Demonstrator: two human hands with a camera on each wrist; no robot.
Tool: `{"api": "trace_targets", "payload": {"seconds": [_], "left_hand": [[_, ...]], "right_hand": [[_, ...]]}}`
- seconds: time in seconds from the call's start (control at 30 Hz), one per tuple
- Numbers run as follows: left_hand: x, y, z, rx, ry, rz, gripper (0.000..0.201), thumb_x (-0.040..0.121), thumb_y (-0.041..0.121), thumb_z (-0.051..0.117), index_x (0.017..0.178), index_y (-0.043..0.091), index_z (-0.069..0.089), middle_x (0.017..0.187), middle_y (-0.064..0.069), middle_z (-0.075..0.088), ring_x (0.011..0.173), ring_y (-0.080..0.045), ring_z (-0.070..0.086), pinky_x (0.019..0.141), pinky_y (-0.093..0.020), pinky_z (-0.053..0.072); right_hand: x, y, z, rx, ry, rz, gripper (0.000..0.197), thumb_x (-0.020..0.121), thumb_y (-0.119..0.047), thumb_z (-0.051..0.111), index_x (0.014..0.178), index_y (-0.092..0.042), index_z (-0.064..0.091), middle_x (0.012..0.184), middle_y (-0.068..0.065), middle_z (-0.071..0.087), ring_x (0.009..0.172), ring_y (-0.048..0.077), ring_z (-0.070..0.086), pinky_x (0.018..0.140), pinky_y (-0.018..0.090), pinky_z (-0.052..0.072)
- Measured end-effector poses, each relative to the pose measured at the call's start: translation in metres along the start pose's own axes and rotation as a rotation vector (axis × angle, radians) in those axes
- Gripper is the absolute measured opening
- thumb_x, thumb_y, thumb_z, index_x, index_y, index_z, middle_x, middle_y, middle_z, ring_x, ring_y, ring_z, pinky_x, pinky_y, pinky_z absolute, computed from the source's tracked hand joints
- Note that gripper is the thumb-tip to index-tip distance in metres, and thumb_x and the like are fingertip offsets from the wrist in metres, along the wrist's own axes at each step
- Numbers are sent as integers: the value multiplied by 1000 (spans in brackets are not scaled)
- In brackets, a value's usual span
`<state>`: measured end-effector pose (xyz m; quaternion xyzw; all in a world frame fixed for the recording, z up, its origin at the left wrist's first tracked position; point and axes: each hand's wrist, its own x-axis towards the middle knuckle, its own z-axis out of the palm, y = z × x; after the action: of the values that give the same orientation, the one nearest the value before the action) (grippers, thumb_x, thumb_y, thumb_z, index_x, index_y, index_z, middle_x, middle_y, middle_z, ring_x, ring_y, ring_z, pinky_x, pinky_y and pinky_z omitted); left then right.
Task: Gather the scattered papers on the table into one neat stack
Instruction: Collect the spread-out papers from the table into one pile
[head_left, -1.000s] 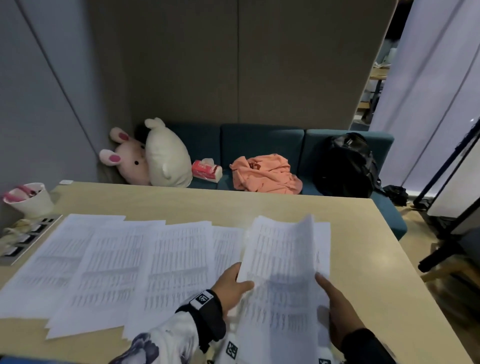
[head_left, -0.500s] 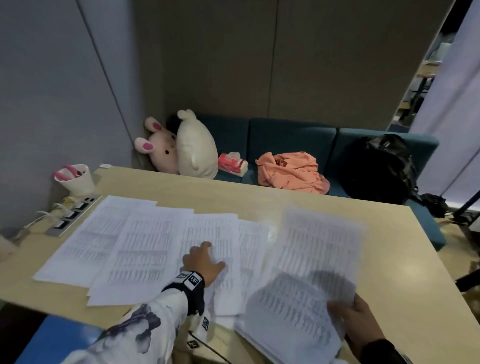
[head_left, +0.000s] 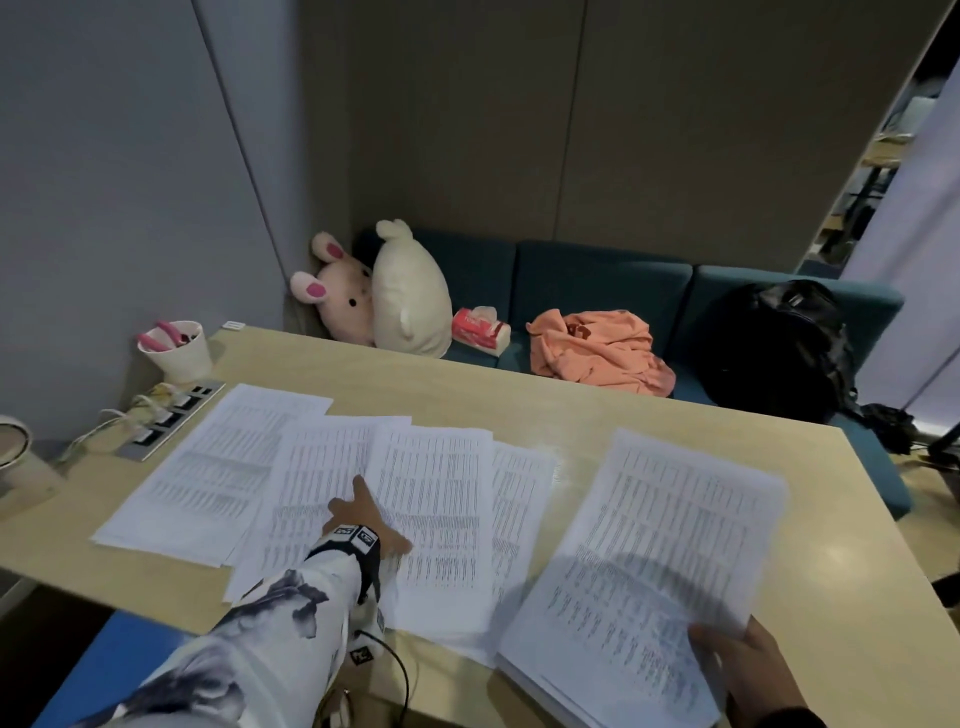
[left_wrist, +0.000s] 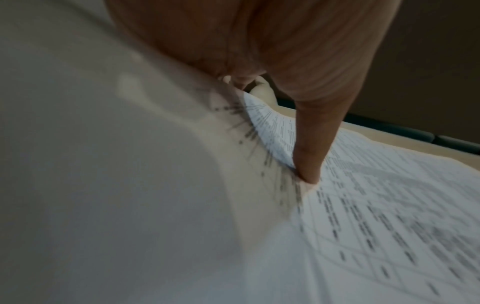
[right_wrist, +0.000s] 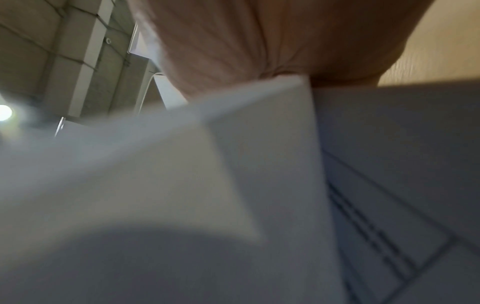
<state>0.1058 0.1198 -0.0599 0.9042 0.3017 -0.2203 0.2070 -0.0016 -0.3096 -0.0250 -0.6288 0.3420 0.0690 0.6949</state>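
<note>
Pressing flat, our left hand (head_left: 363, 519) spreads its fingers on the overlapped sheets (head_left: 431, 514), thumb tip pinning one in the wrist view; it pinches nothing. A second ago this hand steadied the bundle (head_left: 654, 577); it has since let go and reached left, so we judge the next sheet is about to be drawn in. On the table (head_left: 623, 415) we count four loose sheets fanned left of centre (perhaps more underneath). At the right, our right hand (head_left: 748, 670) grips the bundle's near corner, lifted slightly. One bundle, two hands, one cup (head_left: 179, 351).
</note>
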Motion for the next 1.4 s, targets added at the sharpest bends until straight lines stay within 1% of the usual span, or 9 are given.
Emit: {"api": "trace_targets", "payload": {"seconds": [0.17,0.33,0.5,0.67,0.8,0.97,1.1,1.23,1.4], "left_hand": [[1,-2,-6,-111,65,85,129,68,26,88,160,20,-3,141,-19,55,118,-38,64,87,-42,57],[-16,6,-30,-253,161,305,46,89,18,71,132,11,55,124,-14,68,99,-30,64,89,-39,55],[-65,37,-83,-471,140,672,50,92,9,66,133,34,49,124,7,64,118,-24,63,99,-39,50],[-126,73,-121,-1036,-158,888,58,94,-13,58,138,24,49,129,3,69,119,-13,68,95,-28,60],[-144,84,-120,-1267,-362,891,62,88,-7,60,141,21,46,134,-8,68,115,-24,70,96,-43,59],[-132,84,-47,-940,-394,687,56,89,-2,71,139,13,50,131,-14,70,118,-34,68,103,-62,51],[-139,82,12,-672,-452,593,29,95,16,69,115,29,53,110,16,67,103,-9,65,100,-32,50],[-126,84,49,-704,-447,500,41,81,34,79,114,24,57,120,-5,73,103,-22,73,103,-47,55],[-123,90,60,-639,-363,533,32,93,28,68,119,28,49,117,-3,72,71,-10,66,61,-27,53]], "right_hand": [[-6,-3,-2,36,-41,-36,37,90,24,47,118,3,57,93,8,66,83,30,61,99,45,41],[-10,-3,-6,-43,11,-35,32,83,25,53,112,17,63,94,27,70,84,38,65,77,42,51],[-15,-3,2,-5,-32,22,24,82,26,50,102,23,62,80,25,59,71,31,52,65,38,39],[-24,-4,16,-5,-60,27,29,82,26,47,97,12,67,77,19,65,74,33,57,64,35,42],[-19,-2,27,-5,-55,-7,33,72,20,55,102,16,67,74,21,65,69,32,57,61,34,43],[-20,-14,28,-57,-113,-83,21,74,15,55,72,0,70,68,19,61,61,27,54,60,37,40],[-22,-25,23,-17,-214,-123,25,91,14,48,86,6,72,69,13,78,56,29,72,47,29,56],[-22,-18,16,-14,-218,-124,23,99,-13,56,102,0,75,98,23,79,77,36,77,67,40,61],[-22,-12,11,328,-310,103,62,100,-58,35,127,-13,68,124,22,73,120,41,65,102,55,47]]}}
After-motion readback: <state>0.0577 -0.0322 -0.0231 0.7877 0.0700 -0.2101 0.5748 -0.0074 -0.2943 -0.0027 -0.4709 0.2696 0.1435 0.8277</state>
